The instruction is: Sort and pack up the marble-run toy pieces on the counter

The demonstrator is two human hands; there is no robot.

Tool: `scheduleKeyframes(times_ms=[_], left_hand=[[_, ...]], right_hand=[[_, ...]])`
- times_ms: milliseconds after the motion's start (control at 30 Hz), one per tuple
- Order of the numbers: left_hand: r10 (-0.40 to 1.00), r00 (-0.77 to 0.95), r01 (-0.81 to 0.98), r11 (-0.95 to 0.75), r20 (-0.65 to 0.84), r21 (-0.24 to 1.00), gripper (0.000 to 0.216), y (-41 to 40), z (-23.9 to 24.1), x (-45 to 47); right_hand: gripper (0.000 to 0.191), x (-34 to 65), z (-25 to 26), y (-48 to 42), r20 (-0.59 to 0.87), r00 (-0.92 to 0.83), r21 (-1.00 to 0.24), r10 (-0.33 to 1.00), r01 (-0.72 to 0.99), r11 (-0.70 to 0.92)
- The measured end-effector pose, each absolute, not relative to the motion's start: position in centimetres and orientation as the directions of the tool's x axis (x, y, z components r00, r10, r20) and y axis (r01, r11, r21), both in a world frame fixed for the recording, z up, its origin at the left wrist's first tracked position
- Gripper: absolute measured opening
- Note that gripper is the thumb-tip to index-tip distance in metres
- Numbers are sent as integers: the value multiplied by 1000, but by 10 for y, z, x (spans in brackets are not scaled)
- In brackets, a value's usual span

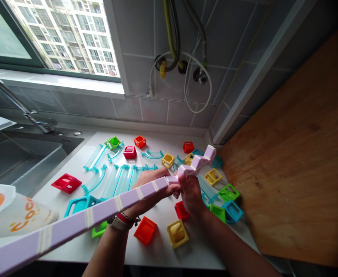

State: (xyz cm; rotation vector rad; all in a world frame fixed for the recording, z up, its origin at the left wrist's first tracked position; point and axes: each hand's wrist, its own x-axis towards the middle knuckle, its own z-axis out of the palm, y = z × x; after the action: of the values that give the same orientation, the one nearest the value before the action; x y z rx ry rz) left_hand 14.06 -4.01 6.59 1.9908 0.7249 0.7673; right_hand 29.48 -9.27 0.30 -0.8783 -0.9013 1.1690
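Head view: lilac segmented stick (128, 202) is gripped by left hand (154, 182) and right hand (192, 190), close together near frame centre; it runs from lower-left corner to right of centre. Blue cube (81, 205) and green cube (99, 230) are partly blocked by it. Cup (21, 213) is seen lower left, wooden panel (296, 154) at right.

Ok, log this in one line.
Left hand: holding lilac segmented strip | Right hand: holding strip beside zigzag end | Counter: coloured cubes, clear blue tracks
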Motion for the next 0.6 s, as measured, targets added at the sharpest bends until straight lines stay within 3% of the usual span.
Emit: scheduleKeyframes(times_ms=[167,333,600], left_hand=[[735,645,94,-350,211,932,30,-35,59,136],[804,563,120,-311,193,943,35,-34,59,135],[793,600,-51,-92,105,994,40,-32,54,132]], right_hand=[[51,293,5,-98,200,162,-945,966,-229,234],[48,293,1,-94,144,318,-919,937,-307,245],[40,295,-3,-93,195,265,-860,944,-417,294]])
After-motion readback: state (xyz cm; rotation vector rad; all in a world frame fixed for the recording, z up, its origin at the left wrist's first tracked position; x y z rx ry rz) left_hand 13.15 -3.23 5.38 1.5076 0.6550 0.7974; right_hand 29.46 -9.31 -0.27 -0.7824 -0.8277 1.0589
